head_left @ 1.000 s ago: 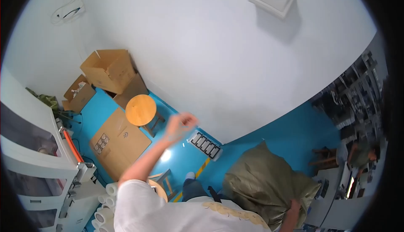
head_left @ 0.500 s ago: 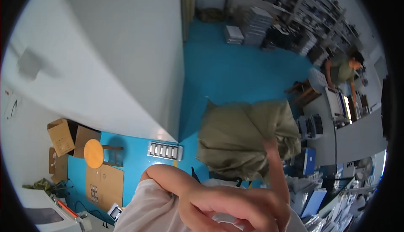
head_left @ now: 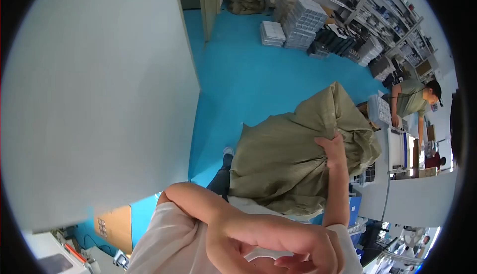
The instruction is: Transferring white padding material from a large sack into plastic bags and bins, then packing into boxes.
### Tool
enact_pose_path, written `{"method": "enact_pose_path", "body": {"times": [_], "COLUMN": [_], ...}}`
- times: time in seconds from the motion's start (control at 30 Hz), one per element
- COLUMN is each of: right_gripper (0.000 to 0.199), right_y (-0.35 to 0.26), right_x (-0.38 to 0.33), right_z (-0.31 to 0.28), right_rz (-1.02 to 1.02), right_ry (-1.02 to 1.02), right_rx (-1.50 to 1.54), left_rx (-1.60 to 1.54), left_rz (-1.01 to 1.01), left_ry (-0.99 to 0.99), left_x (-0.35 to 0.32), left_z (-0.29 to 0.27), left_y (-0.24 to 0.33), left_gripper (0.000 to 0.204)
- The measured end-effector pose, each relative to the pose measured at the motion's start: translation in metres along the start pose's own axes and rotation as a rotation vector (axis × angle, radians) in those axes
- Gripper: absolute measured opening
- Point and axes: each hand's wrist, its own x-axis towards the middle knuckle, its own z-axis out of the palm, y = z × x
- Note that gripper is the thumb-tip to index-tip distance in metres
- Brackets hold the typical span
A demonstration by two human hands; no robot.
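A large olive woven sack (head_left: 283, 155), creased and bulky, hangs in front of me, its upper right part bunched and lifted. My right hand (head_left: 332, 147) is closed on a fold of its fabric, with the arm stretched forward. Very near the camera, my left hand (head_left: 303, 241) arches in front of my white shirt, well apart from the sack. Its fingers are bent, with a gap toward the thumb and nothing visible between them; the lower edge cuts part of it off.
A white wall (head_left: 124, 100) stands close on my left. Blue floor (head_left: 268, 75) stretches ahead to stacked boxes (head_left: 300, 23) and shelving (head_left: 392, 15). On the right, a person (head_left: 412, 97) works at a bench (head_left: 370, 194). Flat cardboard (head_left: 119, 227) lies at lower left.
My right hand has moved forward and up, pulling the sack's bunched part farther up and right. The view has shifted closer to the wall; my shoe now shows beside the sack. My left hand stays near the camera.
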Motion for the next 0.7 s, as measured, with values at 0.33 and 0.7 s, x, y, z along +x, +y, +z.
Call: {"method": "enact_pose_path", "body": {"times": [0.33, 0.7], "right_gripper": [0.031, 0.03], "right_y": [-0.098, -0.189], "right_x": [0.211, 0.553], "right_z": [0.019, 0.108], "right_rz": [-0.052, -0.253], "right_ry": [0.243, -0.024], "right_rx": [-0.262, -0.279], "left_rx": [0.327, 1.031], "left_rz": [0.062, -0.643], "left_ry": [0.344, 1.736], "left_x": [0.048, -0.043], "left_z": [-0.257, -0.703], "left_y": [0.163, 0.259], "left_gripper": [0.029, 0.097]}}
